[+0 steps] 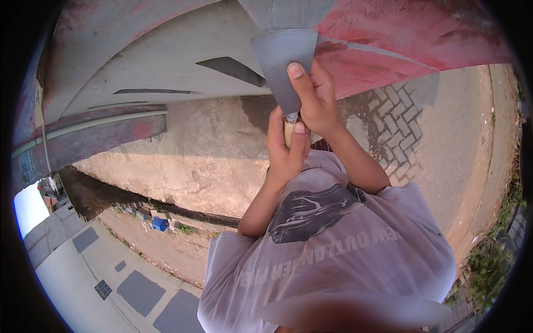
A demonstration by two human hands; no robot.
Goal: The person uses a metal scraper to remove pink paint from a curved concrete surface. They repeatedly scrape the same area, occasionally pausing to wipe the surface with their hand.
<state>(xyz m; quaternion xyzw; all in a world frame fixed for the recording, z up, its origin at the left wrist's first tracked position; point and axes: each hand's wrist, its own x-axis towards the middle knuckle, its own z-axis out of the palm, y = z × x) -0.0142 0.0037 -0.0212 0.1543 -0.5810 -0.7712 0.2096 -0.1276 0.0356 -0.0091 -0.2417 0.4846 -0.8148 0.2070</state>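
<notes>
A wide putty knife (280, 61) with a grey metal blade and a pale handle points up and away from me. Its broad edge meets a wall (183, 44) at a fresh-looking grey patch. The wall is greyish on the left and red on the right. Wrapped round the handle is my left hand (287, 145), closed. My right hand (317, 102) sits higher, its thumb pressed on the face of the blade and its fingers going behind it. Whether any filler lies on the hidden side of the blade cannot be seen.
A pale pipe (94, 126) runs along the wall's base at left. Below lies worn concrete ground (194, 161), with interlocking paving (400, 122) to the right. A blue container (159, 223) stands beyond a dark gutter. Plants (488, 272) grow at the lower right.
</notes>
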